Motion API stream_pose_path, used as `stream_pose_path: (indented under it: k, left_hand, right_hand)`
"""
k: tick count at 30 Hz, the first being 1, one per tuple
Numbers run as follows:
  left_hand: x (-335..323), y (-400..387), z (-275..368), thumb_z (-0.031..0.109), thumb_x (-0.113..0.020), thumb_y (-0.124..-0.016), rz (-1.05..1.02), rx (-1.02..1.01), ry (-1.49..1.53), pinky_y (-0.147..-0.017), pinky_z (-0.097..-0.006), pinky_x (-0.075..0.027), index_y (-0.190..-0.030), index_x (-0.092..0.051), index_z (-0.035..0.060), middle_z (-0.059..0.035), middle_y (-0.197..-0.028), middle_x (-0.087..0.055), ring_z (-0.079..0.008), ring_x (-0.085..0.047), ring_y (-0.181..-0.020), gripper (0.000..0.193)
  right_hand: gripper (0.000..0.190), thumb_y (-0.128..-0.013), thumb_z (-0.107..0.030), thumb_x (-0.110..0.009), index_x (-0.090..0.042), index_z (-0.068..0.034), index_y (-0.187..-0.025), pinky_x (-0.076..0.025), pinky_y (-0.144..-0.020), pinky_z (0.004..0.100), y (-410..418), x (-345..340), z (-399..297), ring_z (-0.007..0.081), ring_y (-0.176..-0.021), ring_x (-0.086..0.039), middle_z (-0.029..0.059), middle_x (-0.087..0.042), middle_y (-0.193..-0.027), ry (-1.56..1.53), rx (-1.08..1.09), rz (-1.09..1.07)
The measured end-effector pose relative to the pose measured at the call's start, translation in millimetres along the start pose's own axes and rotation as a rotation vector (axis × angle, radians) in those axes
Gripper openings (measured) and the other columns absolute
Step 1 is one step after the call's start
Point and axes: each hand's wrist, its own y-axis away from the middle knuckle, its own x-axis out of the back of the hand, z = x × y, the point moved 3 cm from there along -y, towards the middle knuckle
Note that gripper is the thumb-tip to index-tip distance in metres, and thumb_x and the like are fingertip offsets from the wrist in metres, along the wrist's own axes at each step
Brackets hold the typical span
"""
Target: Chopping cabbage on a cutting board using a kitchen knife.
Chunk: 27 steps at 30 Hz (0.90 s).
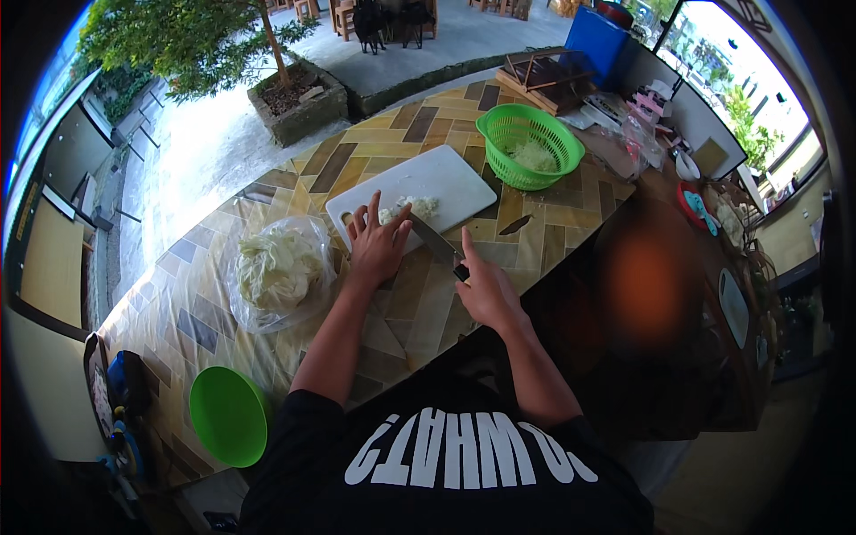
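A white cutting board (428, 174) lies at an angle on the patterned table, with chopped pale cabbage (422, 206) near its middle. Spread fingers of my left hand (378, 244) rest at the board's near left part, by the chopped pieces and the tip of the blade. My right hand (488, 287) grips the dark handle of a kitchen knife (435, 239), its index finger extended. The blade points up and left over the board. Left of my left forearm sits a pale leafy cabbage (274, 264) in a clear plastic bag (324, 267).
A green strainer basket (491, 150) holding shredded cabbage stands beyond the board to the right. At the near left is a green bowl (229, 416). Plastic bags (642, 144) and a blue container (598, 47) stand at the far right. A blurred orange shape shows on the right.
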Motion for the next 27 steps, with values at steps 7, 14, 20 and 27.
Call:
stream_pose_path:
  k: [7,14,20,27]
  left_hand:
    - [1,-9,-2,0.037,-0.065,-0.109,0.180,0.037,0.044,-0.118,-0.0560,-0.037,-0.137,-0.081,0.0202,-0.0092,-0.164,-0.058,-0.0389,-0.051,-0.142,0.036]
    - [4,-17,11,0.018,-0.077,-0.099,0.253,-0.017,0.192,-0.099,-0.0440,-0.049,-0.116,-0.087,0.0120,-0.0078,-0.110,-0.084,-0.0287,-0.072,-0.108,0.020]
    - [2,-29,34,0.013,-0.077,-0.095,0.263,-0.099,0.185,-0.097,-0.0451,-0.051,-0.116,-0.086,0.0112,-0.0099,-0.104,-0.083,-0.0300,-0.072,-0.107,0.023]
    - [-26,-21,80,0.004,-0.074,-0.088,0.098,-0.309,0.290,-0.112,-0.0492,-0.049,-0.134,-0.077,0.0095,-0.0123,-0.131,-0.076,-0.0364,-0.063,-0.126,0.047]
  right_hand:
    - [0.094,-0.096,-0.011,-0.072,-0.024,-0.013,-0.177,-0.056,-0.086,0.0593,5,2,18,0.0495,-0.097,-0.073,0.0278,-0.076,-0.099,-0.065,0.006,0.056]
    - [0.079,-0.095,-0.011,-0.070,-0.041,-0.003,-0.169,-0.055,-0.083,0.0603,-6,-7,39,0.0500,-0.089,-0.072,0.0277,-0.073,-0.086,-0.115,0.035,0.231]
    - [0.072,-0.097,-0.010,-0.068,-0.044,0.004,-0.164,-0.057,-0.094,0.0576,-18,-16,26,0.0489,-0.108,-0.071,0.0292,-0.073,-0.117,-0.127,-0.089,0.270]
    - [0.069,-0.099,-0.004,-0.068,-0.044,0.004,-0.163,-0.056,-0.102,0.0531,-10,-6,42,0.0449,-0.120,-0.067,0.0257,-0.069,-0.131,0.055,-0.152,0.382]
